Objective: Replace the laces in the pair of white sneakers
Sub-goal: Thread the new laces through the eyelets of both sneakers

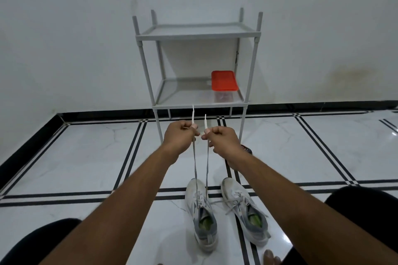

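White sneakers stand side by side on the marble floor (86, 157) at six o'clock, toes toward twelve. The left sneaker (201, 214) has its grey lace (195, 161) drawn up taut in two strands. The left hand (179, 135) has its grip clamped on one strand, the right hand (223, 141) on the other, both tips poking above the fists. The right sneaker (245, 211) lies laced, its bow loose. At twelve o'clock a grey shelf rack (148, 84) holds a red-lidded box (224, 84).
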`<control>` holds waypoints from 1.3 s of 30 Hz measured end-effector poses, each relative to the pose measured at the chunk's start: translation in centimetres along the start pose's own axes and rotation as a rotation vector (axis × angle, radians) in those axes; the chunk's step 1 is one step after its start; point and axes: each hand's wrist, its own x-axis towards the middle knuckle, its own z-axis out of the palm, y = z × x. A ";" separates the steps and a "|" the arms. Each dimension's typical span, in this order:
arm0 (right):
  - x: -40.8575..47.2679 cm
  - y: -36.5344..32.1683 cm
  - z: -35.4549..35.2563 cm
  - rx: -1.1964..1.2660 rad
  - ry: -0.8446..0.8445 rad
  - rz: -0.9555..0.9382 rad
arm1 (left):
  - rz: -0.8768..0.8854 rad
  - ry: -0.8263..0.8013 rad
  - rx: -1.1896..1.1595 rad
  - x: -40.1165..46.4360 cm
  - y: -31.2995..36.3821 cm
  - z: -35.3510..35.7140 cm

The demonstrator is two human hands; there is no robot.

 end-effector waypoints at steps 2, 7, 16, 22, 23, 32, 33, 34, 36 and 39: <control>0.2 -0.4 -0.1 0.010 0.009 -0.012 | 0.014 0.008 0.014 0.2 0.1 -0.1; 0.6 -1.1 -0.4 0.064 0.043 -0.056 | 0.077 0.061 0.001 0.5 0.4 -0.2; 0.7 -1.1 -0.2 0.116 0.047 -0.123 | 0.179 0.109 0.022 0.1 1.3 0.3; 1.1 -0.7 -0.3 0.123 0.043 -0.108 | 0.220 0.071 0.081 0.1 1.5 0.9; 1.3 -0.4 -0.4 0.121 0.052 -0.097 | 0.205 0.075 0.072 0.4 1.3 1.0; 1.9 12.1 1.3 -0.049 0.068 0.310 | -0.236 0.207 -0.170 1.0 -10.0 3.2; 1.5 15.3 1.8 -0.128 0.044 0.374 | -0.321 0.200 -0.123 0.6 -12.4 3.9; 0.7 17.4 2.1 -0.223 -0.011 0.419 | -0.398 0.145 -0.046 0.2 -14.9 4.6; -1.0 22.3 2.8 -0.415 -0.123 0.466 | -0.508 -0.021 0.153 -1.7 -20.1 6.3; -3.1 26.9 3.7 -0.496 -0.200 0.488 | -0.545 -0.191 0.378 -4.4 -24.7 7.6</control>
